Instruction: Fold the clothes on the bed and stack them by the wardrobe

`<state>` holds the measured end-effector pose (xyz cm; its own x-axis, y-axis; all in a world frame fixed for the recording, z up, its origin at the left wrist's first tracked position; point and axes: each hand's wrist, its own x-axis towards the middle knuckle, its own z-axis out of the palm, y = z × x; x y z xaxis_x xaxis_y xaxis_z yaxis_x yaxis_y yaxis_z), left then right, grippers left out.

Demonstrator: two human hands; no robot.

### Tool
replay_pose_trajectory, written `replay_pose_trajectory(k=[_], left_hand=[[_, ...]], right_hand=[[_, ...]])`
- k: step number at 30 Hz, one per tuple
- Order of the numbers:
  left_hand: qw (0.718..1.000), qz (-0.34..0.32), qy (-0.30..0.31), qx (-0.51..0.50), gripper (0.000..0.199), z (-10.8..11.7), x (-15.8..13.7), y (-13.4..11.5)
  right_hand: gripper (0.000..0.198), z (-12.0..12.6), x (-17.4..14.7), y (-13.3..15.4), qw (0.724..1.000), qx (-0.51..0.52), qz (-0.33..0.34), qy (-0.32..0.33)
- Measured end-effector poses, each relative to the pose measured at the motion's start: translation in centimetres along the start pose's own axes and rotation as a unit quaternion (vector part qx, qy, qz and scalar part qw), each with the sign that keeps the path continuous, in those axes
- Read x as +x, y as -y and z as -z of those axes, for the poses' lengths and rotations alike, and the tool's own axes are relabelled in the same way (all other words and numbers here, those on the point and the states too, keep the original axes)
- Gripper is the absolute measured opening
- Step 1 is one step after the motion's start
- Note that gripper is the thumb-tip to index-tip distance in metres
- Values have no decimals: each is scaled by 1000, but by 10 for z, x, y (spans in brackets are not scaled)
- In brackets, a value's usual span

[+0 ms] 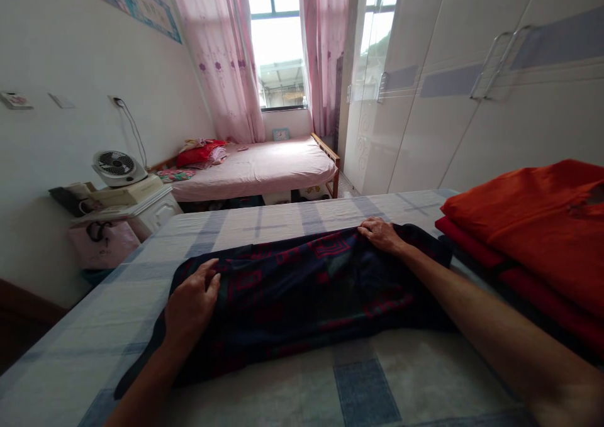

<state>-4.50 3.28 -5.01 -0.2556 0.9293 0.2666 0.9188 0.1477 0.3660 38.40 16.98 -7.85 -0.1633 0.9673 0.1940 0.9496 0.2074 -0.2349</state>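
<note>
A dark navy garment (292, 288) with red square patterns lies folded into a long strip across the bed in front of me. My left hand (193, 298) rests on its left end, thumb and fingers a little apart. At the far edge, right of the middle, my right hand (381, 234) has its fingers bent over the cloth and closed on it. The exact kind of garment cannot be made out. To the right of my right forearm is a stack of folded clothes, with an orange garment (528, 219) on top and red ones (476, 244) beneath.
The bed's blue-and-white checked sheet (363, 383) spreads under everything. Beyond stands a smaller bed (274, 163) with a pink sheet and a red bundle (201, 155). On the left, a fan (117, 166) sits on a white cabinet (153, 210). White wardrobes (438, 100) line the right.
</note>
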Motion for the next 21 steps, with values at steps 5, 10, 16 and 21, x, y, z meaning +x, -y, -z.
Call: replay_pose_trajectory(k=[5, 10, 16, 21], left_hand=[[983, -99, -129, -85, 37, 23, -17, -20], [937, 13, -167, -307, 35, 55, -30, -42], [938, 80, -20, -337, 41, 27, 0, -18], [910, 140, 115, -372, 59, -3, 3, 5]], right_hand=[[33, -1, 0, -4, 1000, 1, 9, -6], [34, -2, 0, -9, 1000, 15, 18, -16], [35, -4, -1, -6, 999, 21, 13, -25], [34, -6, -1, -6, 999, 18, 13, -24]])
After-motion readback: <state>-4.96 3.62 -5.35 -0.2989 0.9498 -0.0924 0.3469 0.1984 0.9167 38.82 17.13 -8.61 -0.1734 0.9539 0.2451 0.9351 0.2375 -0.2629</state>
